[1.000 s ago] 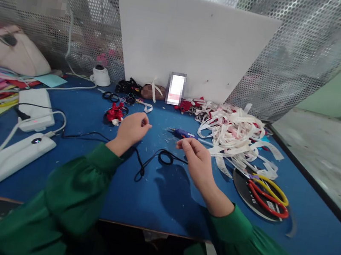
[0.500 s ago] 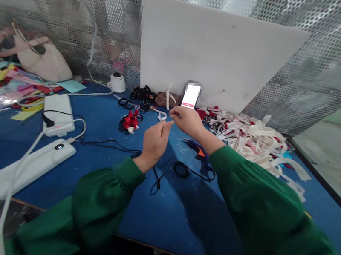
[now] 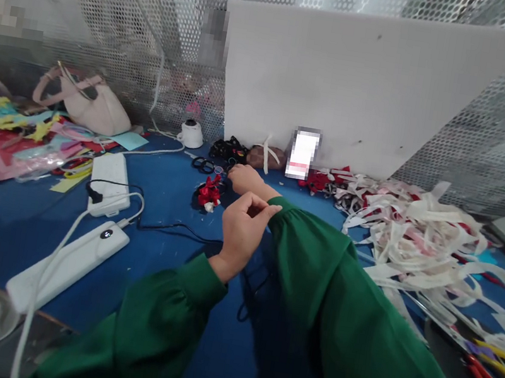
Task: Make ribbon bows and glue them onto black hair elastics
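The right hand, its fingers' grip impossible to tell, has swung left past the left hand, whose fingertips pinch together around nothing visible, bringing it within reach of the black bands near the worktop's back edge.

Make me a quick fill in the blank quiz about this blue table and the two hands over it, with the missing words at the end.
The sleeve behind the left hand is coloured ____.
The right hand is ____ the camera than the left hand.
The pale handbag lies toward the ____ end of the table.
The handles at the lower right are yellow and ____.

Missing words: green; farther from; left; red.
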### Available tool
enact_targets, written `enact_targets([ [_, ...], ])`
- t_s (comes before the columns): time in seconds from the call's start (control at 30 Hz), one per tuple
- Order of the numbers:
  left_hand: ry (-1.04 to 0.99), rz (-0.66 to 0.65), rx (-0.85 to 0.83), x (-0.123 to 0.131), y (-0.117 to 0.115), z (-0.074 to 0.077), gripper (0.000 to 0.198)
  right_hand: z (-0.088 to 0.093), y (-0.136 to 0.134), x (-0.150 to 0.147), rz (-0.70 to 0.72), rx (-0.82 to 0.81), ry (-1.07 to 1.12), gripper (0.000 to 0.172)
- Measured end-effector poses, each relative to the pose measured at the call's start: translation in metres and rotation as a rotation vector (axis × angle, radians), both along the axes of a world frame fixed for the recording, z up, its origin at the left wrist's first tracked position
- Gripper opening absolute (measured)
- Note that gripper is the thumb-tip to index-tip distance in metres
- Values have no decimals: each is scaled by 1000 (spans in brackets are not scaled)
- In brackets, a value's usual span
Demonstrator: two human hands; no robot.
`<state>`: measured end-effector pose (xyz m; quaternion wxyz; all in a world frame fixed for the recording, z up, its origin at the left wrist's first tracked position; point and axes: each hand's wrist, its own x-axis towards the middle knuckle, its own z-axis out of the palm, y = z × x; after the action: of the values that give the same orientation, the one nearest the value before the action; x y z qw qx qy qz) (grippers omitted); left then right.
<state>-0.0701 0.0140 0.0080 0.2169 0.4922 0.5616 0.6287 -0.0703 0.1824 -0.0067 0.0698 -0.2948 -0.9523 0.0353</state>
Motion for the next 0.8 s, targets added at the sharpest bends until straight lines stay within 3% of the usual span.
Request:
enact_targets([
  [0.17, -50, -18, -16, 0, 1, -2, 27, 7, -2, 8, -85, -74, 164, 31],
  [0.33, -134, -66, -10, -2, 2, -1, 35, 47, -8, 40, -271, -188, 443, 21],
  [0.43, -194, -41, 31, -3, 3, -2, 32, 73, -37, 78, -438, -644, 1047, 5],
  [0.5, -220, -39, 60, -1, 2, -3, 24, 82, -69, 109, -426, -876, 1251, 14],
  [0.6, -228, -137, 64, 7, -5, -2, 18, 77, -122, 153, -424, -985, 1414, 22],
  [0.7, -178, -338, 14, 20, -19, 0, 20, 56, -166, 185, -501, -976, 1509, 31],
  [0.8, -38, -556, -84, 31, -32, -2, 19, 33, -191, 202, -593, -951, 1555, 37],
])
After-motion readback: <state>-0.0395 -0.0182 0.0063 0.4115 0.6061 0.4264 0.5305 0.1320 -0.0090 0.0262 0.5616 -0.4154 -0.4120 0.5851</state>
